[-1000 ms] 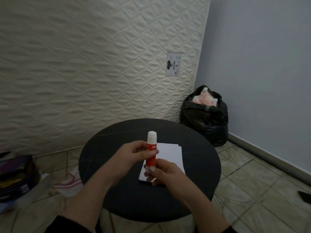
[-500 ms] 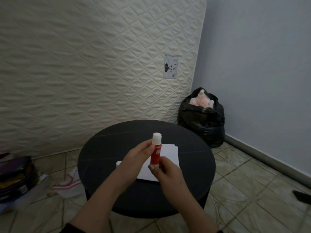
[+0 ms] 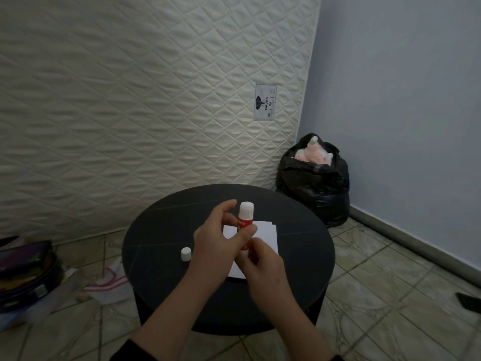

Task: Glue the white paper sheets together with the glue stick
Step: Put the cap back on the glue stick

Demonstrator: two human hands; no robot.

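Glue stick [image 3: 245,222] upright in both my hands above the round black table [image 3: 161,246].

My left hand [image 3: 217,252] wraps its thumb and fingers around the red barrel, index finger lifted off near the white glue tip. My right hand [image 3: 263,268] pinches the base of the stick from below with curled fingers. The white paper sheets [image 3: 266,237] lie stacked on the tabletop directly under the stick, partly hidden by my hands. 1 small white cap [image 3: 185,254] stands on the table just left of my left hand, apart from the sheets.
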